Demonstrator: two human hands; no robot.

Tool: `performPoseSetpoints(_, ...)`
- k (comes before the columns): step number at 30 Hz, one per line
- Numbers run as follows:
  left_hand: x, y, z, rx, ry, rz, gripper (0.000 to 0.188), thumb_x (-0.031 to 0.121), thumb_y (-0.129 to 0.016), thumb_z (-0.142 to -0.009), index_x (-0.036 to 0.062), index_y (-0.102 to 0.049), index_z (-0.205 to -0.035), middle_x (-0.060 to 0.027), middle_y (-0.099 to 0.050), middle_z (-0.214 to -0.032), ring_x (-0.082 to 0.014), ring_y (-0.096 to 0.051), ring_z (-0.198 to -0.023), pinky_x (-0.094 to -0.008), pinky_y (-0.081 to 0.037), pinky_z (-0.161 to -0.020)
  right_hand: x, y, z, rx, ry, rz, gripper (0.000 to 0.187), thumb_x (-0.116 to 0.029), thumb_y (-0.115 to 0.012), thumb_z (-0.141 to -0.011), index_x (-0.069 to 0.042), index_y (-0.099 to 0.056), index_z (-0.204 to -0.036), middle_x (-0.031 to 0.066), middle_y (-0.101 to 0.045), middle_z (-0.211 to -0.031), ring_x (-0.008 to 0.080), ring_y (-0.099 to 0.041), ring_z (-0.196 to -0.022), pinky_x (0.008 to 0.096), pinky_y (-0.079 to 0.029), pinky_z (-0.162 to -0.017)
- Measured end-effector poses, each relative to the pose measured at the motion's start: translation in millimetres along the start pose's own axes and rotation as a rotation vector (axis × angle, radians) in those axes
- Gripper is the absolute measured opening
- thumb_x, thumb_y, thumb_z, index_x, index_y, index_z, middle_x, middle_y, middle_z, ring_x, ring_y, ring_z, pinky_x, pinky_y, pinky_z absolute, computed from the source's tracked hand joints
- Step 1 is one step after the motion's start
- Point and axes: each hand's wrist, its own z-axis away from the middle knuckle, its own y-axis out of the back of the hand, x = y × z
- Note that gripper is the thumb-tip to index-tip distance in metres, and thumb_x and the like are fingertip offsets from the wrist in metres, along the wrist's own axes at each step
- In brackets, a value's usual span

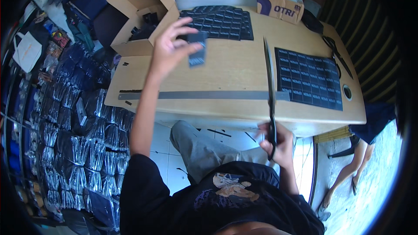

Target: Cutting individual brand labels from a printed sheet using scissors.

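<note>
1. Piece (197, 57), dark, one: we found it above the table (235, 69), pinched between thumb and fingers of the left hand (174, 45).
2. Handling: we judged it best done with fingertips clear of the blades and the piece gripped by its edge.
3. Scissors (270, 87), two pairs: the right hand (281, 143) had its fingers clamped on one pair's handles.
4. Sheets (309, 78): one at right; the back pile we could not count.
5. Ruler (204, 95), one; boxes (278, 5), two.

Hard to read the small black card (197, 57), blurred (like the left hand (170, 48) holding it). Impossible to see the whole right hand (283, 142), partly behind the scissors (271, 89). Tricky to identify dark pieces (150, 18) in the cardboard box (137, 48), perhaps too shadowed.
</note>
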Motion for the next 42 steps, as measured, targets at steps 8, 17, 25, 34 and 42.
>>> performPoseSetpoints(8, 24, -112, 90, -0.089, 0.025, 0.355, 0.063, -0.012, -0.069, -0.071, -0.0034, -0.04, -0.127, -0.0205, -0.054, -0.112, -0.0145, -0.064, -0.072, -0.0214, -0.053, -0.063, -18, -34, -30, 0.241, 0.128, -0.049, 0.038, -0.007, -0.07, -0.078, 0.008, -0.053, -0.107, 0.0085, -0.063, -0.092, 0.0054, -0.055, -0.07, 0.0201, -0.045, -0.064)
performPoseSetpoints(17, 16, -153, 129, 0.036, -0.068, 0.367, 0.025, -0.002, -0.063, -0.082, -0.0062, -0.059, -0.106, -0.0135, -0.056, -0.112, -0.0178, -0.06, -0.093, -0.0264, -0.053, -0.076, -10, -24, -26, 0.31, 0.196, -0.036, 0.027, 0.001, -0.066, -0.078, 0.006, -0.054, -0.102, 0.0056, -0.062, -0.085, 0.0024, -0.05, -0.066, 0.0172, -0.041, -0.059)
performPoseSetpoints(25, 21, -156, 133, 0.038, 0.035, 0.327, 0.025, -0.004, -0.063, -0.082, -0.0059, -0.06, -0.106, -0.0092, -0.061, -0.099, -0.0104, -0.06, -0.09, -0.0195, -0.046, -0.067, -11, -20, -17, 0.279, 0.218, 0.015, 0.03, -0.002, -0.068, -0.078, 0.006, -0.054, -0.103, 0.0051, -0.061, -0.083, 0.0043, -0.054, -0.07, 0.0182, -0.043, -0.061)
performPoseSetpoints(34, 19, -122, 126, 0.012, -0.068, 0.242, 0.036, -0.01, -0.069, -0.073, -0.0032, -0.061, -0.108, -0.009, -0.061, -0.097, -0.01, -0.058, -0.081, -0.022, -0.054, -0.068, -2, 40, 13, 0.057, 0.058, 0.145, 0.08, -0.072, -0.06, -0.067, 0.001, -0.05, -0.098, -0.0039, -0.04, -0.067, 0.006, -0.041, -0.06, 0.0216, -0.033, -0.056)
performPoseSetpoints(42, 14, -102, 122, 0.031, -0.036, 0.159, 0.043, -0.007, -0.073, -0.069, -0.0009, -0.062, -0.109, -0.0076, -0.062, -0.094, -0.0045, -0.053, -0.067, -0.0161, -0.046, -0.054, -27, 92, 29, -0.368, -0.146, 0.413, 0.091, -0.083, -0.047, -0.065, 0.004, -0.055, -0.09, 0.0046, -0.049, -0.063, 0.0121, -0.051, -0.055, 0.0253, -0.037, -0.05)
